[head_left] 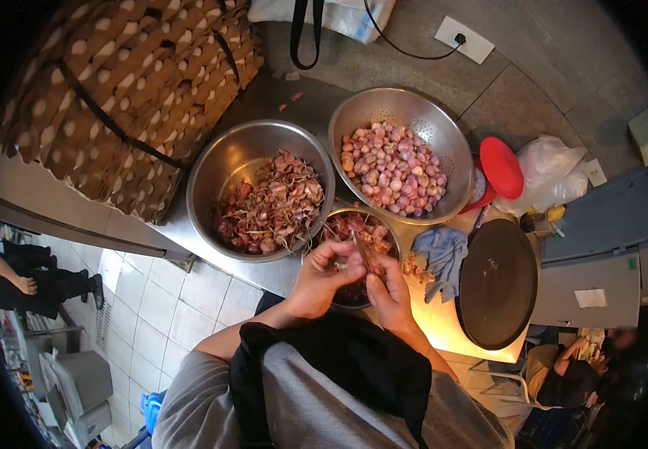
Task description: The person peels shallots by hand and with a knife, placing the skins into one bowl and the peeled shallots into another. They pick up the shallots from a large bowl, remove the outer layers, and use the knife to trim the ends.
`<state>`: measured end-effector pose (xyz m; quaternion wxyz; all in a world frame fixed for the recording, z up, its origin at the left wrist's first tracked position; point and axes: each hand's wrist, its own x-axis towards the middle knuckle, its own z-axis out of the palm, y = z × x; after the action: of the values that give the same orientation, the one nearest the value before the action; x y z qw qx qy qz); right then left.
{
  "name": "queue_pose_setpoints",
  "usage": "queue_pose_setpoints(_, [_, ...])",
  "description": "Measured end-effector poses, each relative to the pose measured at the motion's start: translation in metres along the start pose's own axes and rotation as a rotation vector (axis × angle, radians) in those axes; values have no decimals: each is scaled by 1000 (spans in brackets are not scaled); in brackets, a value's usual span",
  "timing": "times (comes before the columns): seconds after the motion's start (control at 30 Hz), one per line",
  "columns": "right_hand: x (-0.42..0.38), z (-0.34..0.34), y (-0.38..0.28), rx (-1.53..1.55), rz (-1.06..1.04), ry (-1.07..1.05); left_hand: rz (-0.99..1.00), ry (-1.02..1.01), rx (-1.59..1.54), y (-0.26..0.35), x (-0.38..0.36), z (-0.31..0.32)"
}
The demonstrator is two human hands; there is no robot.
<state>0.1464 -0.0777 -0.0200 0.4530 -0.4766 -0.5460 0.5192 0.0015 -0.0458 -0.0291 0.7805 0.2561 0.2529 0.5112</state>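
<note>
My left hand (331,271) and my right hand (390,295) are close together over a small metal bowl (393,241) with reddish-brown skins in it. Both hands are closed, fingertips pinched. A thin brownish piece (369,256) shows between them at the right fingers; whether it is skin or a blade I cannot make out. What the left fingers hold is hidden. To the left, a large steel bowl (208,161) holds unpeeled shallots (283,198) with dry skins and roots. Behind, a steel colander (444,123) holds many peeled pinkish shallots (395,168).
Egg trays (129,90) are stacked at the back left. To the right are a blue cloth (441,258), a round dark tray (497,284), a red scale (481,187), a red lid (502,168) and a plastic bag (552,168). Other people appear at far left and lower right.
</note>
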Motion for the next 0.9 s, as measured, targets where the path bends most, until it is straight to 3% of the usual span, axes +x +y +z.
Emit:
queue_pose_setpoints(0.2, [1, 3, -11, 543, 186, -14, 20, -5, 162, 5, -3, 5])
queue_pose_setpoints(0.3, [1, -8, -27, 887, 297, -137, 7, -59, 164, 8, -1, 6])
queue_pose_setpoints(0.43, [4, -12, -28, 780, 285, -78, -180, 43, -45, 19, 0, 18])
queue_pose_setpoints(0.53, [4, -3, -21, 504, 186, 74, -227, 68, 116, 12, -3, 16])
queue_pose_setpoints(0.63, [0, 5, -17, 390, 96, 98, -189, 8, 204, 10, 0, 14])
queue_pose_setpoints(0.77, [-2, -2, -25, 566, 145, -9, -127, -73, 225, 7, 6, 6])
queue_pose_setpoints(0.9, [7, -18, -26, 494, 195, 158, -182, -165, 103, 22, -1, 10])
